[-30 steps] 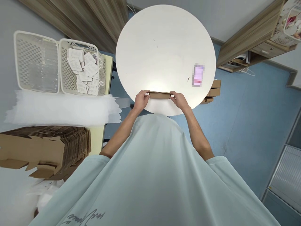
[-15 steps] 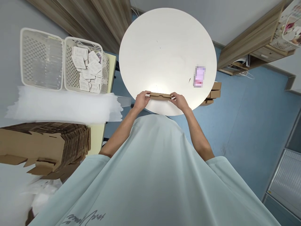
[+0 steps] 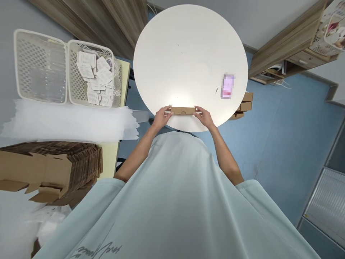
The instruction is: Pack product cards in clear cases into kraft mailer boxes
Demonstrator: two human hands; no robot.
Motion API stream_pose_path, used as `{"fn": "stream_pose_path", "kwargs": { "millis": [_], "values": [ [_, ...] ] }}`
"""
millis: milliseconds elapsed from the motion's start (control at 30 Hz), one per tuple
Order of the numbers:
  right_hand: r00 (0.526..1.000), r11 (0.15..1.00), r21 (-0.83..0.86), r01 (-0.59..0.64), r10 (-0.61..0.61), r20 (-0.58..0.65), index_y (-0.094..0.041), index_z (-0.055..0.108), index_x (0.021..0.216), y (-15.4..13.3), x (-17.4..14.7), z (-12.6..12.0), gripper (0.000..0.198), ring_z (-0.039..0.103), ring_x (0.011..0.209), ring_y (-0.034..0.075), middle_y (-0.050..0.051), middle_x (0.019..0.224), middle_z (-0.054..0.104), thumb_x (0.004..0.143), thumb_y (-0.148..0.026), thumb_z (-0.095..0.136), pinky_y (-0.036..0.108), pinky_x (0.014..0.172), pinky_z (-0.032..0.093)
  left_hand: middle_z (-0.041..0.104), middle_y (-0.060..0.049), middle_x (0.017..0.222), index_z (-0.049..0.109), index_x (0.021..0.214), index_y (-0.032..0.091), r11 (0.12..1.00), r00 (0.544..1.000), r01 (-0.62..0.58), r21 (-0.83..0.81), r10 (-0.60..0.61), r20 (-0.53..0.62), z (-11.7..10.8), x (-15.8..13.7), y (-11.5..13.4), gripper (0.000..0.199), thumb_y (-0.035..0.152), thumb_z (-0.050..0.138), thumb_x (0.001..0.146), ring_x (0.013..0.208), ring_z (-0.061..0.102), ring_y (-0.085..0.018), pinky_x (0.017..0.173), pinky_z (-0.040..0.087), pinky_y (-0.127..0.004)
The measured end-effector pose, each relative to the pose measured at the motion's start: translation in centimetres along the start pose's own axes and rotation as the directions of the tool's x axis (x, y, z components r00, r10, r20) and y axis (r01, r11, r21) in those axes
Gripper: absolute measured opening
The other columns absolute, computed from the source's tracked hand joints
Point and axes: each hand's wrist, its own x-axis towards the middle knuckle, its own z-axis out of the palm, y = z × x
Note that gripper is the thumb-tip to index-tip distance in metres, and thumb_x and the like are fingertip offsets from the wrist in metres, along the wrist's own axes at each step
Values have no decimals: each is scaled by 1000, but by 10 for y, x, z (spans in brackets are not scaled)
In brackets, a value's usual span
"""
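A small brown cardboard box (image 3: 183, 110) is held at the near edge of the round white table (image 3: 188, 43). Its long narrow side, with a half-round notch at the lower middle, faces me. My left hand (image 3: 162, 117) grips the box's left end, thumb in front and fingers behind. At the right end, my right hand (image 3: 203, 116) grips it the same way. What the box contains is hidden.
A blurred pink-purple item (image 3: 228, 86) lies on the table's right. To the left are a basket of white packets (image 3: 91, 73), a basket of clear plastic pieces (image 3: 40, 68), white sheets (image 3: 70, 120) and stacked flat cardboard boxes (image 3: 83, 169). More boxes (image 3: 245, 104) sit right, below the tabletop.
The box has tipped so its notched side shows more fully, and the gap along its edge no longer shows. Both hands keep their hold on its ends. The view has shifted slightly.
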Motion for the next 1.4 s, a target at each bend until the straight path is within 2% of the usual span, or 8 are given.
{"fn": "stream_pose_path", "kwargs": {
  "millis": [200,500,700,867,1033,1133,1233,1400],
  "values": [
    [1000,997,73,-7,8,-8,-30,76,141,12,5,7,61,73,95,24,8,129,77,93,-67,80,48,102,64,80,-11,132,77,140,23,999,999,46,-6,-46,-21,3,3,-1,49,35,83,93,97,76,-24,95,63,-39],
    [1000,982,188,-13,18,-23,-30,74,136,20,9,17,63,75,105,26,9,127,77,90,-74,80,49,105,66,82,-11,130,80,124,21,992,992,115,-60,-118,-41,2,12,4,43,29,88,83,96,79,-25,95,64,-42],
    [992,976,212,54,-28,-123,-29,73,140,33,-1,31,56,73,133,35,15,141,73,94,-62,76,57,116,65,81,-13,131,76,127,19,984,981,162,-79,-169,-91,16,-6,3,42,18,82,85,110,82,-28,108,64,-47],
    [990,972,221,-76,100,-96,-25,75,136,55,-25,48,54,77,132,36,17,142,75,90,-55,78,59,115,66,81,-18,132,73,138,14,950,946,312,-32,-313,-80,37,-25,-15,54,17,82,85,117,81,-32,113,64,-52],
    [964,946,234,-226,252,-87,-23,76,126,67,-39,62,52,81,119,34,19,141,79,89,-60,79,59,115,65,80,-20,142,77,135,13,914,912,406,5,-405,-70,50,-34,-28,46,20,81,89,120,81,-33,119,61,-53],
    [947,914,306,-268,308,-93,-25,74,123,67,-41,67,62,81,110,31,16,136,81,85,-73,81,59,113,65,81,-17,140,81,125,16,909,907,413,-63,-416,-65,54,-37,-28,36,26,83,91,120,82,-33,119,62,-54],
    [949,846,468,-256,313,-47,-26,68,117,61,-42,67,73,81,106,28,14,131,82,75,-83,86,57,108,66,82,-18,137,82,123,15,894,901,402,-196,-425,-89,56,-42,-20,36,34,85,92,109,84,-32,113,66,-57],
    [958,753,629,-195,284,-42,-28,61,110,42,-47,56,75,82,107,26,10,122,82,68,-77,99,56,115,64,82,-17,133,78,126,16,860,919,324,-394,-386,-87,53,-54,5,53,47,96,88,112,85,-32,116,66,-58]
  ]
}}
